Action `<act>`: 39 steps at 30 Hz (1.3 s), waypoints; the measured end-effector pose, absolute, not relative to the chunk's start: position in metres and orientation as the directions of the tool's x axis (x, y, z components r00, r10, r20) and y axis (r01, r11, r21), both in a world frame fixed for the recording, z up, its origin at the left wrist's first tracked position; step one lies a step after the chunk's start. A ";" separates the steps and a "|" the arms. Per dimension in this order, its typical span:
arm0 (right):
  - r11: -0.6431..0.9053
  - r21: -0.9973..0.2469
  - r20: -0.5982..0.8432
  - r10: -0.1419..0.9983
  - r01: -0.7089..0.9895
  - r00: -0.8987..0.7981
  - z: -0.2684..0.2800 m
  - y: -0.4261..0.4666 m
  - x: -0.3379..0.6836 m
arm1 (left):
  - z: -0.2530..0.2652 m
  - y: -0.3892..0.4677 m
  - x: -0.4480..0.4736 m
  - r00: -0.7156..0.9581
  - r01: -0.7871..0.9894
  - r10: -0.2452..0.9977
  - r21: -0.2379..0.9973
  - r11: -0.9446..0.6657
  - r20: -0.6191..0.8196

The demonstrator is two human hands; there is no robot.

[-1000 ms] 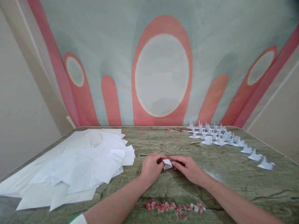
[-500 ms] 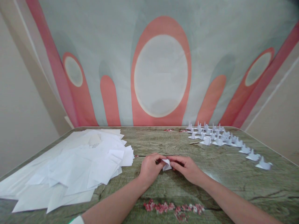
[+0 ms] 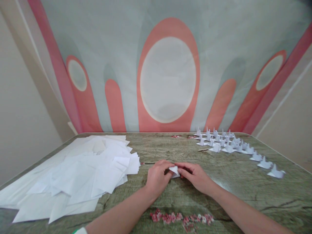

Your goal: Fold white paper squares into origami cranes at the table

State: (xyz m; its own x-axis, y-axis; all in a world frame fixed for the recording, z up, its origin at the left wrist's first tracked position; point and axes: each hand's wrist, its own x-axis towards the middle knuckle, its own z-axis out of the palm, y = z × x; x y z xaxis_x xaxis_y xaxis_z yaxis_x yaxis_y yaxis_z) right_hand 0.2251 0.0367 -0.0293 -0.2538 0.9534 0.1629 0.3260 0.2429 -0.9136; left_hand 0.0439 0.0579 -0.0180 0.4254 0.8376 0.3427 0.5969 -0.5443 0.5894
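Note:
Between my two hands, just above the middle of the table, is a small folded piece of white paper (image 3: 174, 170). My left hand (image 3: 159, 177) pinches its left side, thumb and fingers closed on it. From the other side, my right hand (image 3: 195, 175) grips the right edge between thumb and fingers. One flap of the paper stands up toward the fingertips, and a lower layer shows beneath it. My fingers cover much of its edges, so its full shape is hidden.
A broad heap of loose white paper sheets (image 3: 73, 175) covers the table's left side. Several white folded paper cranes (image 3: 229, 148) stand in rows at the right. The wood-patterned table (image 3: 136, 211) has a printed blossom pattern (image 3: 181, 217) near me. A patterned backdrop (image 3: 129, 48) hangs behind.
The paper's upper flap has shifted and looks folded over more, with the lower layer showing beneath. Both hands stay in nearly the same place, with the left thumb slightly lower.

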 end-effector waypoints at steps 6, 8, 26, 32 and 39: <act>0.288 -0.892 0.199 0.943 0.349 -0.268 -0.026 0.036 0.226 | -0.022 0.058 0.043 0.376 0.616 0.891 0.649 -0.447 0.256; 0.304 -0.881 0.204 0.935 0.362 -0.289 -0.024 0.036 0.225 | -0.020 0.058 0.043 0.388 0.624 0.882 0.627 -0.466 0.269; 0.203 -0.922 0.144 0.970 0.331 -0.196 -0.035 0.039 0.222 | -0.011 0.052 0.036 0.596 0.479 0.698 0.522 -0.706 0.397; 0.210 -0.911 0.147 0.969 0.356 -0.197 -0.036 0.039 0.222 | -0.015 0.055 0.031 0.627 0.452 0.655 0.488 -0.747 0.422; 0.227 -0.890 0.161 0.968 0.395 -0.195 -0.030 0.036 0.220 | -0.019 0.058 0.030 0.561 0.492 0.700 0.502 -0.711 0.443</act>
